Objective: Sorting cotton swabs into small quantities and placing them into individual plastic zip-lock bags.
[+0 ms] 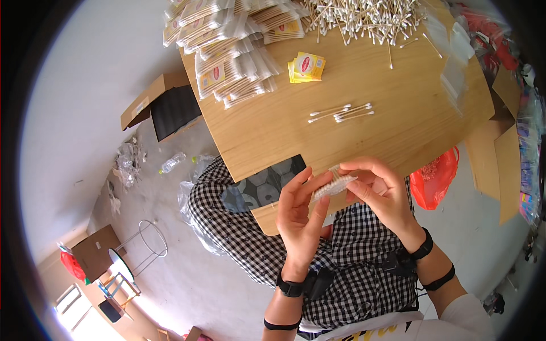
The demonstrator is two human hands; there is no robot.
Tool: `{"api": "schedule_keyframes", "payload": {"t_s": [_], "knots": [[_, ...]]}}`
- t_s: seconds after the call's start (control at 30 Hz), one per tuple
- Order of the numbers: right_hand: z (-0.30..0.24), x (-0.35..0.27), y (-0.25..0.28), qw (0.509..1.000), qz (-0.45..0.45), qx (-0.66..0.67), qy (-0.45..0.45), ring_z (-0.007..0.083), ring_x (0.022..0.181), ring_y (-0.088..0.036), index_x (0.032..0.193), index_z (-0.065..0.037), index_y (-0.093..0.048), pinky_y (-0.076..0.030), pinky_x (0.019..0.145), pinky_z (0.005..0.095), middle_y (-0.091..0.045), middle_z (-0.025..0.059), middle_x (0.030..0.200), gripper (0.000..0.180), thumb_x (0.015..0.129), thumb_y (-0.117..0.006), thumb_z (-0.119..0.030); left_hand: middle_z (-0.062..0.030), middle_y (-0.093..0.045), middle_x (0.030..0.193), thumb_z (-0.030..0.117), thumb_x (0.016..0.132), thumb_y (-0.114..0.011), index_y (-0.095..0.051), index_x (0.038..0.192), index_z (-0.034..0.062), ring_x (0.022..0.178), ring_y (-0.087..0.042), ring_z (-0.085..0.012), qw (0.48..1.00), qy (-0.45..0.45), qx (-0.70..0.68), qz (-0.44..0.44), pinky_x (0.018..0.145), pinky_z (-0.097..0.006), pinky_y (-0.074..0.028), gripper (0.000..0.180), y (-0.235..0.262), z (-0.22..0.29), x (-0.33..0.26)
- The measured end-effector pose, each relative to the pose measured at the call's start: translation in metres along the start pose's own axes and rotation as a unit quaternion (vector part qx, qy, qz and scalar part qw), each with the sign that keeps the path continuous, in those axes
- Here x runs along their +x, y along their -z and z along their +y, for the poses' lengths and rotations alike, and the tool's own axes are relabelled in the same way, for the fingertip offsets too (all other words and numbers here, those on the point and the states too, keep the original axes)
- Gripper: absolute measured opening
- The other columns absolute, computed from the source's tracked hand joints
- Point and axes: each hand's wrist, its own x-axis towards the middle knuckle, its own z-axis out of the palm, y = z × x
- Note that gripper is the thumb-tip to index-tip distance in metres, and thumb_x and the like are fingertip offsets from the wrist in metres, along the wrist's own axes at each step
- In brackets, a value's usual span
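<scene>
Between my two hands, over the table's near edge, is a bundle of cotton swabs, white tips showing, with what looks like a clear bag about it. My left hand grips its left end between thumb and fingers. At the right end, my right hand pinches it with the thumb below and fingers above. A few loose cotton swabs lie on the table beyond my hands. Farther off sits a small stack of yellow cards.
Packed swab bags are piled at the far left, and a heap of loose swabs lies at the far edge. Clear empty bags rest at right. A red plastic bag hangs by the right edge; cardboard boxes stand beyond.
</scene>
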Motion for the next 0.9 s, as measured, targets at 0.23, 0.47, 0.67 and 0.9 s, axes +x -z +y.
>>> {"api": "schedule_keyframes", "payload": {"t_s": [0.23,0.47,0.67,0.9], "knots": [[0.002,0.001,-0.002,0.998,-0.011,0.012,-0.06,0.012,0.089,-0.065,0.109,0.002,-0.058,-0.055,0.075,0.0251,-0.065,0.0101,0.104,0.02,0.09,-0.063,-0.001,-0.0181,-0.064,0.12,0.002,0.091,-0.063,-0.044,0.134,-0.004,0.115,-0.06,-0.0222,0.999,0.028,-0.035,0.019,0.102,-0.035,-0.045,0.047,-0.008,-0.001,0.001],[0.008,0.003,0.002,0.994,-0.006,0.065,-0.084,0.0116,0.089,-0.065,0.096,0.0,-0.055,-0.056,0.075,0.0255,-0.063,0.0083,0.103,0.016,0.085,-0.067,0.003,-0.0162,-0.067,0.112,0.003,0.09,-0.065,-0.049,0.127,-0.004,0.11,-0.062,-0.0213,0.998,0.028,-0.029,0.039,0.097,-0.033,-0.048,0.041,-0.014,-0.003,-0.005],[0.008,-0.002,0.006,0.999,-0.017,0.011,-0.025,0.0121,0.089,-0.066,0.095,-0.001,-0.055,-0.056,0.072,0.0247,-0.063,0.0089,0.103,0.017,0.084,-0.068,0.003,-0.0141,-0.067,0.113,-0.003,0.089,-0.064,-0.052,0.12,-0.0029,0.115,-0.06,-0.0223,0.997,0.012,-0.057,0.044,0.113,-0.041,-0.034,0.033,-0.02,-0.009,-0.01],[0.0,-0.001,0.012,0.994,-0.062,0.014,-0.092,0.0131,0.091,-0.067,0.112,0.0,-0.058,-0.056,0.068,0.0237,-0.064,0.0072,0.11,0.023,0.089,-0.064,0.0,-0.0122,-0.064,0.117,-0.005,0.083,-0.069,-0.061,0.114,-0.0013,0.117,-0.058,-0.0232,0.998,-0.063,-0.016,-0.026,0.116,-0.046,-0.028,0.032,-0.001,-0.017,-0.002]]}}
